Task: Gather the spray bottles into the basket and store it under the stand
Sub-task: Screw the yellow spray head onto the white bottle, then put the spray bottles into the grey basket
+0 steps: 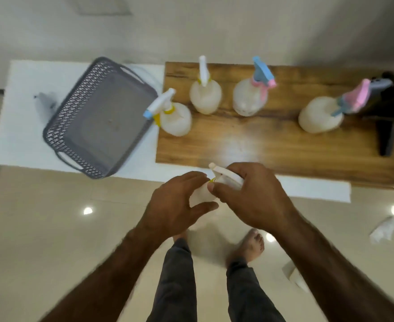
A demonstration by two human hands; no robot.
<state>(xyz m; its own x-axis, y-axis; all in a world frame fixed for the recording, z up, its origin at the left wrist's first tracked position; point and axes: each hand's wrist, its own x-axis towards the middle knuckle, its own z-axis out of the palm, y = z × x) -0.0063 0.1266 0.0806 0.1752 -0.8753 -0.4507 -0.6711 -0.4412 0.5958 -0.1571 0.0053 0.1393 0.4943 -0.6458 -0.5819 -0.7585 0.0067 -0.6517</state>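
Both hands hold one white spray bottle [203, 191] in front of the wooden desk [272, 145]: the left hand [177, 205] cups its body, the right hand [249, 194] grips the trigger head. Four more bottles stand on the desk, and the grey basket [98, 117] sits empty on the white surface [19, 112] just left of them

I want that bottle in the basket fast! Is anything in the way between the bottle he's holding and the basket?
Nothing visible. The held bottle is in both hands, and the basket sits open and empty up to the left, with only bare white surface between them.
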